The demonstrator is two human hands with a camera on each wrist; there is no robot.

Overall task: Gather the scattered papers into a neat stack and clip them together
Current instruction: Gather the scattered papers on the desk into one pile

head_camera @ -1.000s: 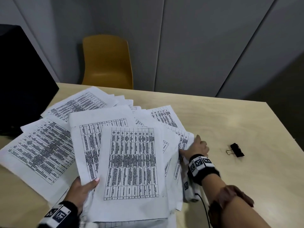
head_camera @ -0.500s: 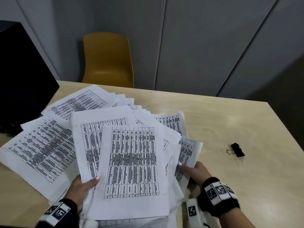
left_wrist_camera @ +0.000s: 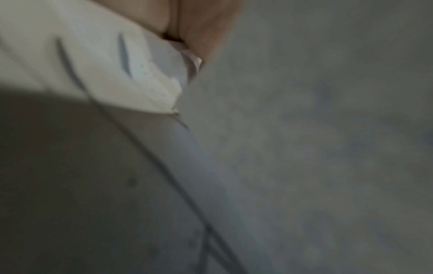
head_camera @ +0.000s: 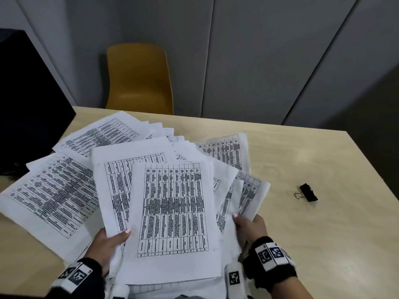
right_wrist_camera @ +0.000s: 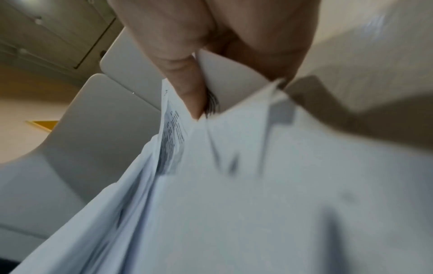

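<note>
Several white papers (head_camera: 172, 208) printed with black tables lie fanned across the left and middle of the table. My left hand (head_camera: 108, 242) grips the near left edge of the fan, thumb on top of a sheet. My right hand (head_camera: 248, 225) pinches the near corner of the right-hand sheets (head_camera: 248, 190), which are lifted off the table. The right wrist view shows its fingers (right_wrist_camera: 187, 89) pinching those papers (right_wrist_camera: 234, 185). The left wrist view is blurred and shows paper edges (left_wrist_camera: 145, 74) under a finger. A black binder clip (head_camera: 308, 192) lies alone on the table to the right.
The light wooden table (head_camera: 323, 244) runs to its right edge past the clip. A yellow chair (head_camera: 139, 78) stands behind the far edge. A black object (head_camera: 28, 100) sits at the far left, next to the papers. Grey wall panels stand behind.
My right hand has drawn back toward me from the far right of the fan, taking hold of the right-hand sheets and lifting them. The left hand has stayed put.
</note>
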